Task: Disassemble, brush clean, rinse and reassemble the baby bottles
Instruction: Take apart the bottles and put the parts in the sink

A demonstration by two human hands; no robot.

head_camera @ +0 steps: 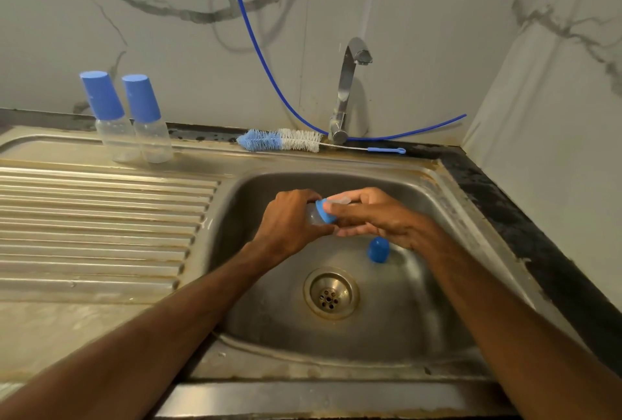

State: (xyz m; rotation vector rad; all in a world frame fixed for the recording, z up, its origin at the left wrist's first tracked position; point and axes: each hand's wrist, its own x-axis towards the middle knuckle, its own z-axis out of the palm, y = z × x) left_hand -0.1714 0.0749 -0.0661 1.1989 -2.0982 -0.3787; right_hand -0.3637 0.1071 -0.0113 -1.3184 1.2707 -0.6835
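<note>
Two hands: the left hand (pixel 289 221) and right hand (pixel 380 214) meet over the basin (pixel 269 305), beyond the drain (pixel 331 292).
Left grip: its fingers curl round the body of the clear bottle (pixel 314 216).
Right grip: its fingertips pinch the blue collar ring (pixel 325 212). The pale teat (pixel 338 200) pokes out under them, partly hidden.
Bottle axis: roughly level. The base points left of the drain and the neck points right, so the ring sits squarely between the two hands.
Coming move: probably unscrewing the ring. That would call for the right hand to twist about this level axis while the left braces the body.
Cap: the blue cap (pixel 378 249) is off. It lies in the basin just beyond and right of the drain, below the right wrist.
Tool: the brush (pixel 281 139) lies well beyond the drain.
Waiting: two capped bottles (pixel 112 116) stand side by side, far left of and beyond the drain.
</note>
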